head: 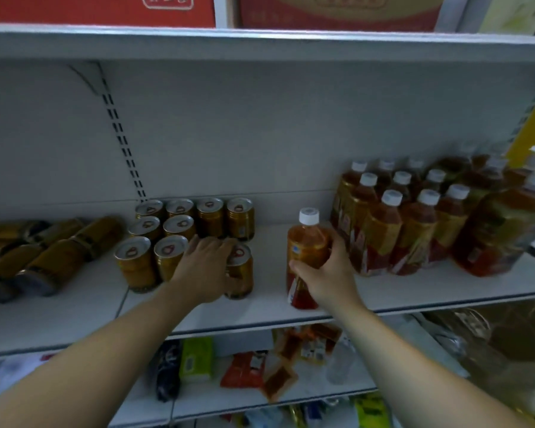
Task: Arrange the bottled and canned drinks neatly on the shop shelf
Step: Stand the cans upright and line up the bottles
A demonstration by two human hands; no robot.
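Lower shelf [291, 393]: nearest to me, below the arms, I see a loose jumble of packets [244, 370], red, green and dark.
Left hand [204, 267]: I see it palm down on the front can [241, 273]. The fingers are held together and curl over the can's top rim, and the thumb lies against its side.
Front can: gold, upright, sealed with its pull tab on, near the front edge of the middle shelf [275, 307].
Right hand [329, 274]: it grips the single bottle [306, 245] low on the label, fingers wrapped round the far side, thumb across the near side.
Single bottle: upright on the middle shelf, between the cans and the bottle group, white cap on, amber drink up to the neck.
Upright cans [179, 225]: gold, sealed, standing in rows just left of and behind the left hand, reaching the back panel.
Lying cans [44, 251]: far left, several on their sides, bases towards me.
Bottle group [399, 223]: right of the single bottle, white-capped and filled with dark amber drink, packed in tight rows.
Large bottles [504, 230]: far right, blurred, same amber fill.
Cartons [99, 7]: red, on the shelf overhead.
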